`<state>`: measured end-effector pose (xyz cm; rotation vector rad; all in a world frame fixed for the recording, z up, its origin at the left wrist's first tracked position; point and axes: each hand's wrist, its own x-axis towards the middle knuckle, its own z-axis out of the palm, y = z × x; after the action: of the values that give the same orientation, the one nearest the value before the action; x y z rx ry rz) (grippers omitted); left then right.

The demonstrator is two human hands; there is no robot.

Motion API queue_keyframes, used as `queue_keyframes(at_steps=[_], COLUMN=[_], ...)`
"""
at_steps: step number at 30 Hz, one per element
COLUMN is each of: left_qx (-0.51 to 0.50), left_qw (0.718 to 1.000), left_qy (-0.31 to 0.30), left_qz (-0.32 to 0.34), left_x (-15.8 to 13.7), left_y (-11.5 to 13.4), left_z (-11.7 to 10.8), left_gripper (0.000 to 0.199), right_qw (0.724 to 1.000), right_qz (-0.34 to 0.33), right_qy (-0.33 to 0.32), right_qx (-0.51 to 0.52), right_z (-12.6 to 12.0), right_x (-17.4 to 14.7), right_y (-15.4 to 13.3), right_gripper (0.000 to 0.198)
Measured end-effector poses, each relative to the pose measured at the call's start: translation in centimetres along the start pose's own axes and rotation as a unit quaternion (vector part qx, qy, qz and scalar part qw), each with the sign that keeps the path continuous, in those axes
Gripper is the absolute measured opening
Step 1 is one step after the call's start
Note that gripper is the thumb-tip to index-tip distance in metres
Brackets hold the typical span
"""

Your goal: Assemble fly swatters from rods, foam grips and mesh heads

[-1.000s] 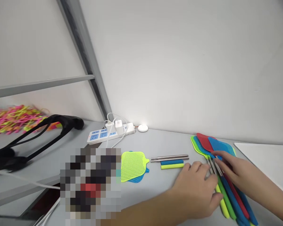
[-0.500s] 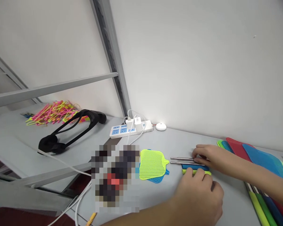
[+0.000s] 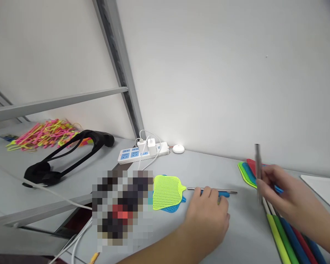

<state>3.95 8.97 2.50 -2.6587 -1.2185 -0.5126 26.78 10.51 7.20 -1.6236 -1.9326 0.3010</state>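
Observation:
My right hand point(image 3: 287, 196) holds a metal rod point(image 3: 258, 161) upright between thumb and fingers, over the right part of the desk; the rod is motion-blurred. My left hand point(image 3: 207, 214) lies on the desk with its fingers curled over a yellow-green handle grip point(image 3: 219, 200), mostly hidden beneath them. Just beyond those fingers are a blue handle grip point(image 3: 224, 194) and a second metal rod point(image 3: 232, 191) lying flat. Left of this hand, a yellow-green fly swatter head point(image 3: 167, 192) partly covers a blue swatter head point(image 3: 172, 209).
Fly swatters with coloured grips point(image 3: 284, 234) lie at right, near a white flat object point(image 3: 321, 189). A power strip point(image 3: 143, 153) and white round case point(image 3: 178, 149) stand by the wall. Black headgear point(image 3: 68, 157), a pink-yellow pile point(image 3: 48, 134) and a metal frame point(image 3: 121, 73) are left.
My right hand has picked up one metal rod, lifted it upright and moved right. My left hand stays on the grips, now covering more of them. The view has shifted slightly right.

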Motion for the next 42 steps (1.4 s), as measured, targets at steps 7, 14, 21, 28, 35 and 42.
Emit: queue_keyframes(at_steps=[7, 14, 21, 28, 35, 42], left_qx=[-0.044, -0.392, -0.666, -0.679, -0.657, -0.643], left_qw=[0.997, 0.909, 0.658, 0.604, 0.621, 0.637], left_qy=[-0.06, -0.056, 0.042, 0.097, 0.125, 0.133], left_qz=[0.037, -0.132, -0.35, -0.406, -0.409, -0.403], left_x=[-0.7, 0.3, 1.8, 2.4, 2.4, 2.4], left_y=[0.9, 0.9, -0.4, -0.7, -0.3, -0.5], left_z=[0.8, -1.4, 0.0, -0.6, -0.6, -0.3], left_gripper=[0.03, 0.036, 0.025, 0.039, 0.042, 0.035], right_qw=[0.988, 0.963, 0.953, 0.941, 0.916, 0.923], right_qz=[-0.078, -0.158, -0.248, -0.302, -0.395, -0.374], right_qy=[0.058, 0.105, 0.139, 0.137, 0.047, 0.085], right_qx=[0.124, 0.194, 0.103, 0.069, 0.041, 0.042], right_z=[0.8, 0.7, 1.8, 3.0, 1.6, 1.0], right_x=[-7.4, -7.3, -8.5, -9.5, -8.7, -8.1], right_y=[-0.6, -1.4, -2.5, -3.3, -3.7, -3.7], right_gripper=[0.008, 0.02, 0.039, 0.05, 0.056, 0.055])
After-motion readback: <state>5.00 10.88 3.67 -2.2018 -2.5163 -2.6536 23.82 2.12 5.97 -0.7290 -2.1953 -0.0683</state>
